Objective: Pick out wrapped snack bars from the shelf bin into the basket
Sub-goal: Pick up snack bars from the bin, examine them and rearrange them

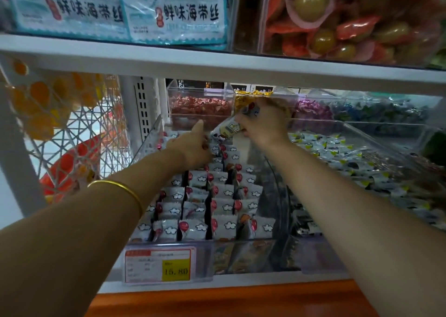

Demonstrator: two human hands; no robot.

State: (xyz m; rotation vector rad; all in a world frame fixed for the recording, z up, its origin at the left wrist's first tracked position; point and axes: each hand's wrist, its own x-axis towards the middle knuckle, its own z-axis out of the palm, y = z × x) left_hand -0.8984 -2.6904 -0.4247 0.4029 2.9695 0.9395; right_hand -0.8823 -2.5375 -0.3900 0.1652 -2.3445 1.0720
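Note:
A clear shelf bin (149, 138) holds rows of grey wrapped snack bars (224, 191) printed with clouds and red balloons. My left hand (193, 148) reaches into the back of the bin, fingers curled down among the bars, thumb sticking up. My right hand (263, 123) is raised above the bin's back and grips a wrapped snack bar (228, 129), with more wrappers showing above its fingers. No basket is visible.
A neighbouring bin (350, 164) to the right holds white, yellow and black wrapped snacks. Clear boxes of red and gold sweets (200, 107) stand behind. A white shelf board (217, 63) hangs low overhead. A price tag (159, 263) fronts the bin. A white wire rack (79, 133) stands left.

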